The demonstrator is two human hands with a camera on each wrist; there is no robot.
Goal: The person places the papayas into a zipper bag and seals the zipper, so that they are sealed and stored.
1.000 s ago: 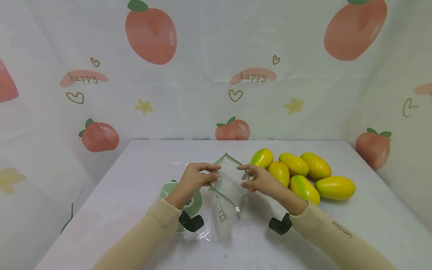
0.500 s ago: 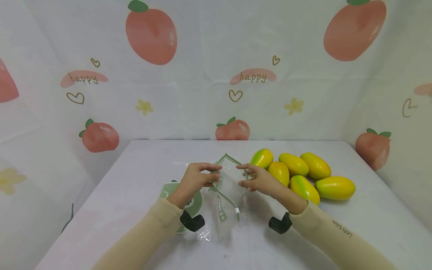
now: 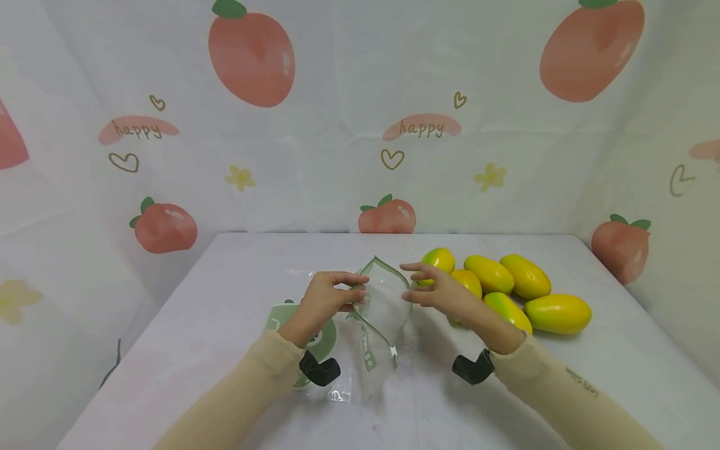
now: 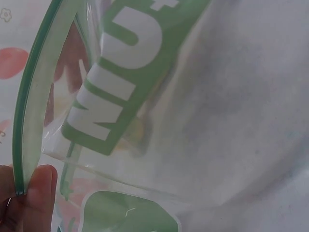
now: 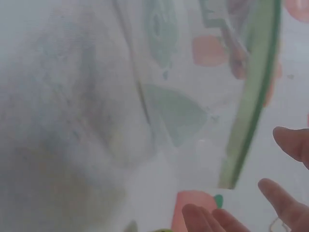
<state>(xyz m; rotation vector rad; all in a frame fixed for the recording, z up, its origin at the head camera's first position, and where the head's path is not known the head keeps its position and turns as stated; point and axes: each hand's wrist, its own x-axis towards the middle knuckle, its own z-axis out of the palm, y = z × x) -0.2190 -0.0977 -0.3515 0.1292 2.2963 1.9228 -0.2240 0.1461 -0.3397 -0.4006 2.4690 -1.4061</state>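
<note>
A clear zip bag point(image 3: 368, 353) with green zip edges and a white slider stands in the middle of the table, its mouth spread into a diamond. My left hand point(image 3: 329, 297) pinches the left edge of the mouth between thumb and fingers; the left wrist view shows those fingertips point(image 4: 42, 186) at the end of the green zip strip point(image 4: 26, 96). Just right of the mouth is my right hand point(image 3: 439, 290), fingers apart and holding nothing. In the right wrist view, a gap shows between its fingertips point(image 5: 275, 191) and the bag's edge point(image 5: 251, 111).
Several yellow-green mangoes point(image 3: 557, 314) lie in a group at the right, partly behind my right hand and forearm. Another clear bag with green print point(image 3: 323, 344) lies flat under my left wrist. A fruit-patterned cloth point(image 3: 315, 175) hangs behind the white table point(image 3: 253, 256).
My right hand has let go of the bag's right edge and moved a little right and away, its fingers spreading. The left hand keeps its grip in the same place.
</note>
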